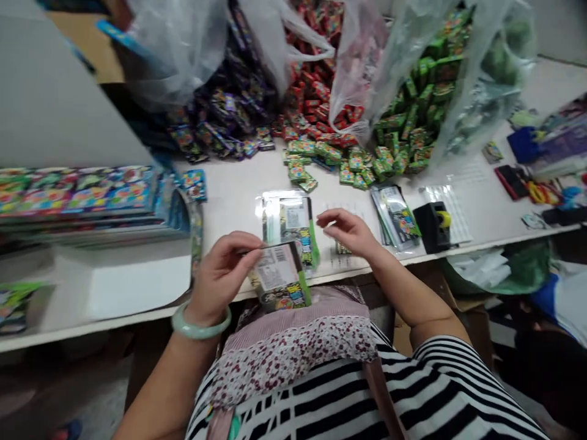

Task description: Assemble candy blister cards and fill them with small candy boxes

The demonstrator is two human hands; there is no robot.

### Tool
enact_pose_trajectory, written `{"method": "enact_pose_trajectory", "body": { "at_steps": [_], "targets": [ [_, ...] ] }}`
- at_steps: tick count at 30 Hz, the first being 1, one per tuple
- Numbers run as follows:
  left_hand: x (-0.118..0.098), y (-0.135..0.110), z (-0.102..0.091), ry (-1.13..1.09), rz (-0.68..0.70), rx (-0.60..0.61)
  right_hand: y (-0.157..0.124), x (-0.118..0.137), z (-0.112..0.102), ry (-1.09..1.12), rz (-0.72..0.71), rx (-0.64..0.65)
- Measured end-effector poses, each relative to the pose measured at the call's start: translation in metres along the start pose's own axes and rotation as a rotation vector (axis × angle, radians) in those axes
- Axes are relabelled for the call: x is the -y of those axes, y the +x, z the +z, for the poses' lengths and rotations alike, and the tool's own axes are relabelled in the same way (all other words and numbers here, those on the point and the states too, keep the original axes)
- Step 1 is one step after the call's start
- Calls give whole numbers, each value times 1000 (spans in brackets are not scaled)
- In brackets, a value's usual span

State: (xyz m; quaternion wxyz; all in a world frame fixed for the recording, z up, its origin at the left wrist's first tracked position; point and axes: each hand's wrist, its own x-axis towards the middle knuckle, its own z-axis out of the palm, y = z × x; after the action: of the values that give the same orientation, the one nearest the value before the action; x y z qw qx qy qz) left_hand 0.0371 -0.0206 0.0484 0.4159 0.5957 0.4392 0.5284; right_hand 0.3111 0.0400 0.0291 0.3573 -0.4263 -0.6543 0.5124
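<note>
My left hand [229,269], with a pale green bangle at its wrist, pinches the upper left corner of a flat printed packet [282,278]. The packet has a barcode, a white label panel and a green edge, and tilts over the table's front edge. Just behind it on the table lies a stack of similar packets [298,217] in clear plastic, partly covered by the held one. My right hand [351,232] hovers to the right of that stack, thumb and fingers apart, with nothing visible in it. A small patterned piece [342,247] shows below its fingers, mostly hidden.
Plastic bags spill small purple boxes [224,122], red boxes [316,104] and green boxes [408,116] along the back. More packets [397,214] and a black tape dispenser [433,226] lie at right. A white tray [137,281] and stacked colourful packs [92,189] stand at left.
</note>
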Motion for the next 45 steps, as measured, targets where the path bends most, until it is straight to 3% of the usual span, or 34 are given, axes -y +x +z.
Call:
{"method": "enact_pose_trajectory", "body": {
  "at_steps": [2, 3, 6, 10, 14, 20, 24, 27, 30, 33, 37, 45],
  "targets": [
    [7, 1, -4, 29, 23, 17, 2, -29, -42, -204, 141, -270],
    [10, 1, -5, 45, 32, 26, 3, -41, -61, -347, 198, -344],
    [15, 3, -2, 102, 16, -2, 9, -64, -94, -689, 268, -315],
    [12, 5, 6, 145, -33, -57, 25, -74, -91, -917, 320, -162],
    [10, 6, 6, 149, -13, -35, 31, -78, -81, -978, 356, -135],
    [18, 7, 4, 132, 2, 3, 7, -76, -85, -874, 283, -149],
    [18, 7, 9, 181, 0, 9, -11, -45, -91, -648, 247, -223],
    [14, 7, 16, 191, 31, 29, -9, 3, -76, -378, 103, -149],
    [10, 8, 22, 235, 73, 47, 10, 57, -41, -141, -45, 192],
    [6, 8, 24, 270, 97, 67, 35, 91, -2, -138, -135, 418],
    [3, 5, 20, 269, 113, 71, 60, 98, 29, -259, -89, 553],
    [10, 6, 17, 197, 94, 72, 68, 97, 39, -399, -8, 606]
  ]
}}
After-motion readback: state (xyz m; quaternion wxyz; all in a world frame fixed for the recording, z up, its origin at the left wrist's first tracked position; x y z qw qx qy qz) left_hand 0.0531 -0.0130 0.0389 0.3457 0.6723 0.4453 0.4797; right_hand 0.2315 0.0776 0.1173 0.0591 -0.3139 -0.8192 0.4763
